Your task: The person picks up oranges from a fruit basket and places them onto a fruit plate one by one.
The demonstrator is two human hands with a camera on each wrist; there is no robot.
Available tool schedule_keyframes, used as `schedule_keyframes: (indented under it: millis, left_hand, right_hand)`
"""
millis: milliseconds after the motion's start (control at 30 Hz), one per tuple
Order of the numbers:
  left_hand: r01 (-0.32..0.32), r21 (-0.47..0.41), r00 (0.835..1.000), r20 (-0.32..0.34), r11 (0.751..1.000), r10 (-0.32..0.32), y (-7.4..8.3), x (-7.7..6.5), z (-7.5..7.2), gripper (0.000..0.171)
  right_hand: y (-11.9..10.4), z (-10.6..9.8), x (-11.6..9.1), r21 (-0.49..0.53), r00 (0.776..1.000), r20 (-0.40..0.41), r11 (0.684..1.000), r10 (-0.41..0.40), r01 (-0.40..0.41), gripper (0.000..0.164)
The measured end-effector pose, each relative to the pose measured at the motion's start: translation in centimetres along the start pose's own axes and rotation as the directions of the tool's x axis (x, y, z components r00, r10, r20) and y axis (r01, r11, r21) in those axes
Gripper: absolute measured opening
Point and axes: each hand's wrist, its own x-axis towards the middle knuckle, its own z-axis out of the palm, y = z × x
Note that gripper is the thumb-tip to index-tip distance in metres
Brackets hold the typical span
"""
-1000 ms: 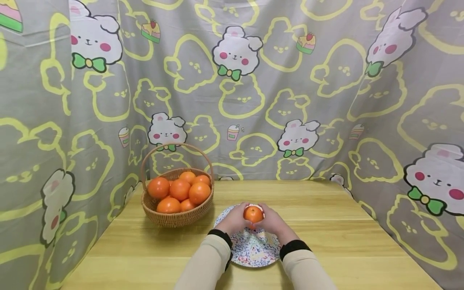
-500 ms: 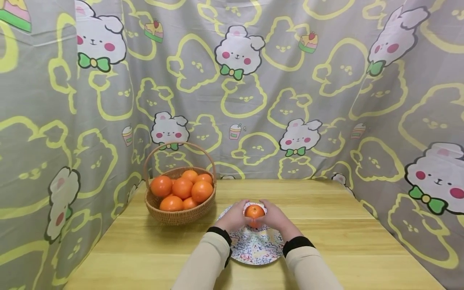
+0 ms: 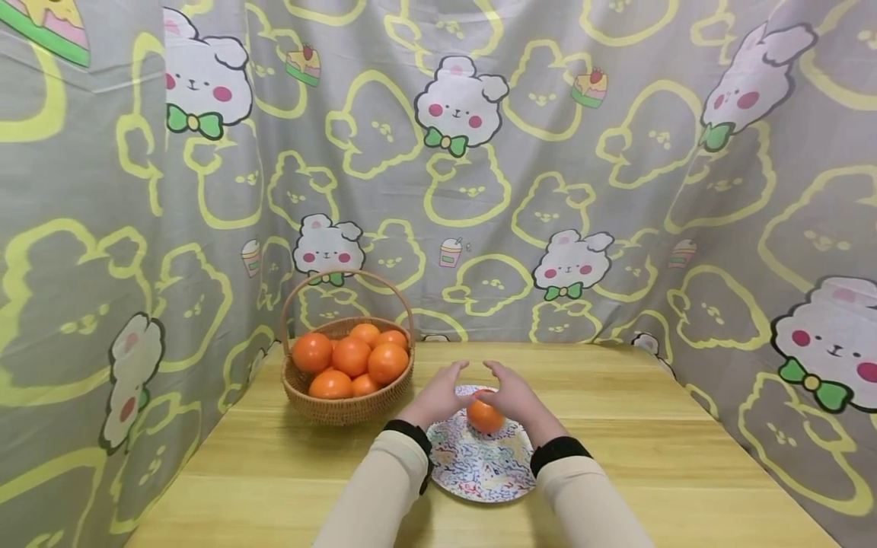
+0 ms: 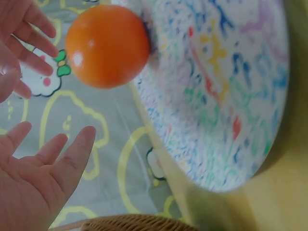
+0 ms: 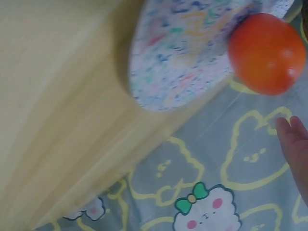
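Hovering about the far half of the plate (image 3: 483, 468) (head view), my left hand (image 3: 437, 398) and right hand (image 3: 515, 399) hold nothing, fingers spread and slightly curved; the orange fruit (image 3: 485, 418) sits on that half. Left wrist view: a gap parts hand from fruit. Right wrist view: likewise apart; level, unhurried hands should best avoid rolling it

I can't read a single word or number anywhere in here. The printed drink cup (image 3: 450, 253) on the curtain (image 3: 524, 164) carries a small green label (image 3: 448, 259), too tiny for me to make out any lettering, and the little mark beside it is just as unclear. The coloured squiggles on the plate (image 3: 483, 468) don't resolve into letters or figures for me.
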Motion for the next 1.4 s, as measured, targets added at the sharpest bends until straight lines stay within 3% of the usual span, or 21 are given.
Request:
schedule_keyframes:
  millis: [367, 633, 900, 1200, 1400]
  left_hand:
    - [-0.01, 0.018, 0.998, -0.058, 1.0, 0.011, -0.6, -1.0, -4.6, 0.068]
    - [0.028, 0.012, 0.993, -0.118, 1.0, -0.026, -1.7, -2.1, -8.3, 0.066]
    - [0.081, 0.019, 0.984, -0.159, 0.997, -0.077, -2.8, -3.7, -10.9, 0.066]
    - [0.125, 0.001, 0.974, -0.19, 0.992, -0.123, -4.3, -4.8, -12.9, 0.064]
    - [0.13, 0.006, 0.968, -0.215, 0.992, -0.125, -5.8, -4.8, -13.0, 0.064]
  right_hand:
    - [-3.4, 0.7, 1.3, 0.019, 0.998, 0.026, 0.998, -0.053, 0.053, 0.064]
    - [-6.1, 1.4, 2.1, 0.056, 0.994, 0.054, 0.994, -0.092, 0.089, 0.065]
    - [-8.2, 2.2, 2.8, 0.056, 0.99, 0.072, 0.991, -0.125, 0.121, 0.064]
    - [-9.6, 3.2, 3.8, 0.086, 0.983, 0.071, 0.983, -0.168, 0.162, 0.063]
    - [-10.5, 4.2, 4.6, 0.081, 0.976, 0.049, 0.975, -0.212, 0.208, 0.06]
